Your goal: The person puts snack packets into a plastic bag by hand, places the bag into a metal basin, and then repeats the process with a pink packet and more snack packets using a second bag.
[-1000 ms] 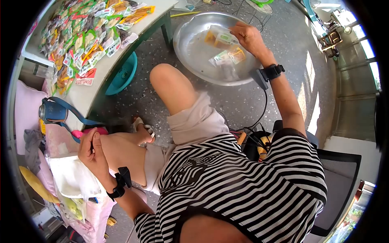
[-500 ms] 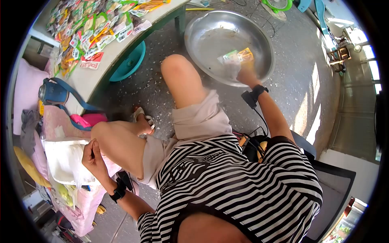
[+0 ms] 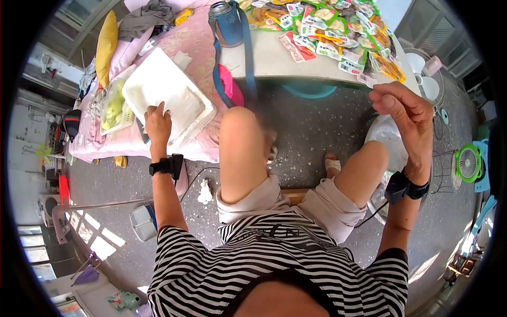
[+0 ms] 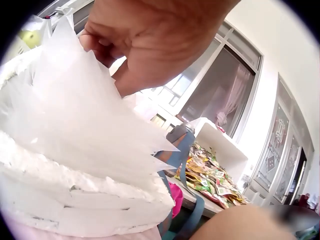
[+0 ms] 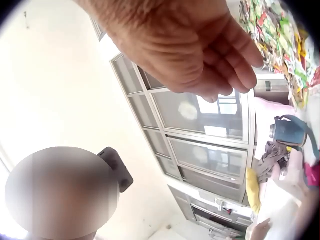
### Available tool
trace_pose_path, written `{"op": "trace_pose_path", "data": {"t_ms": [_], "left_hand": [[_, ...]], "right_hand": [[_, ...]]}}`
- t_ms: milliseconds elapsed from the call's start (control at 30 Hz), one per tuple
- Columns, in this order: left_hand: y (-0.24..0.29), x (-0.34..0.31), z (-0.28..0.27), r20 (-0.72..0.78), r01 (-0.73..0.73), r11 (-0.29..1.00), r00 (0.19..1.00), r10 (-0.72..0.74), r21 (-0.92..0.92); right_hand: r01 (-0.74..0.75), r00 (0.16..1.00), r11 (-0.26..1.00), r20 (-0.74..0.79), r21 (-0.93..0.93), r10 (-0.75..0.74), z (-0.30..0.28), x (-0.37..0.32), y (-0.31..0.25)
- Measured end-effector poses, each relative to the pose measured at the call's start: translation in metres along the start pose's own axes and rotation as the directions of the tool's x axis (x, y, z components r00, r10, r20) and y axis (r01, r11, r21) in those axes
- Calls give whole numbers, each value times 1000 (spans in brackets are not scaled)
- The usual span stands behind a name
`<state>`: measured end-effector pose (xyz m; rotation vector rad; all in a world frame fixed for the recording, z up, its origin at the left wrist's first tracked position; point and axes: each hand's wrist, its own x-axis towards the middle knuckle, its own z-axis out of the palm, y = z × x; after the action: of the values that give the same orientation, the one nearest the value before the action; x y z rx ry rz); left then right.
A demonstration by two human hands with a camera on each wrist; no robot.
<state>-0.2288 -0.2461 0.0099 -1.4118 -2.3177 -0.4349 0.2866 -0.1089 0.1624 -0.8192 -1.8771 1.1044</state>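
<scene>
My left hand (image 3: pixel 157 127) is over a white foam box (image 3: pixel 205 112) on the pink-covered surface at the left. In the left wrist view its curled fingers and thumb pinch the edge of a translucent plastic bag (image 4: pixel 85 115) with zigzag edges, which stands up out of the white box (image 4: pixel 90 210). My right hand (image 3: pixel 404 113) is raised above my right knee, over the metal basin (image 3: pixel 384 129). In the right wrist view its fingers hang loosely bent and hold nothing. Many colourful food packets (image 3: pixel 338 29) lie heaped on the table ahead.
A blue bottle (image 3: pixel 229 27) with a strap stands at the table's left end, near a pink item (image 3: pixel 231 84). Green fruit (image 3: pixel 113 113) in a bag lies left of the box. A teal basin (image 3: pixel 311 91) is under the table. A green fan (image 3: pixel 468 162) stands at the right.
The view has swung left toward the white box. My left hand has gone from beside my knee to the box and pinches a bag. My right hand has come up out of the basin.
</scene>
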Motion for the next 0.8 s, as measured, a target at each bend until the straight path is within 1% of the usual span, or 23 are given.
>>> {"op": "trace_pose_path", "data": {"t_ms": [67,167,267,300,400,433,467,500,533,600,633,667,700,733,767,800], "left_hand": [[-9,4,13,20,16,1000,1000,-16,13],[18,6,-18,-148,100,995,984,-102,-19],[-1,5,-15,-324,23,987,943,-74,-161],[-11,6,-10,-357,53,965,923,-145,-256],[-24,14,-8,-316,107,978,935,-159,-177],[-27,17,-3,-267,77,996,960,-87,-50],[-29,18,3,-126,143,990,982,-143,-8],[-40,19,14,19,201,980,979,-201,0],[-54,21,26,162,257,966,953,-256,17],[-72,27,39,259,315,949,916,-307,12],[-69,31,37,308,344,939,892,-331,12],[-67,32,34,236,347,937,914,-329,-36],[-55,30,20,166,345,935,930,-328,-83],[-44,29,7,100,338,932,940,-327,-129],[-37,31,0,16,320,939,947,-321,-125],[-36,32,-4,-35,309,940,948,-317,-145]], "right_hand": [[52,997,998,54,34,-54,15,21,-6],[115,982,991,142,63,-123,36,47,10],[-27,983,994,184,106,7,50,60,40],[-53,978,994,205,92,33,52,64,48],[-129,960,990,260,64,108,58,80,83],[-152,958,987,255,60,132,62,85,91],[-176,952,982,265,66,153,65,89,101],[-201,945,977,275,72,174,68,94,112],[-227,938,971,285,78,196,71,97,121],[-241,936,966,286,89,207,75,96,136],[-254,931,961,295,107,213,75,95,147],[-267,927,956,305,124,219,76,93,156],[-293,923,949,292,112,251,76,91,160],[-292,922,952,295,98,252,74,90,167],[-294,919,952,297,85,258,71,88,176],[-299,916,952,301,72,265,69,86,181]]}}
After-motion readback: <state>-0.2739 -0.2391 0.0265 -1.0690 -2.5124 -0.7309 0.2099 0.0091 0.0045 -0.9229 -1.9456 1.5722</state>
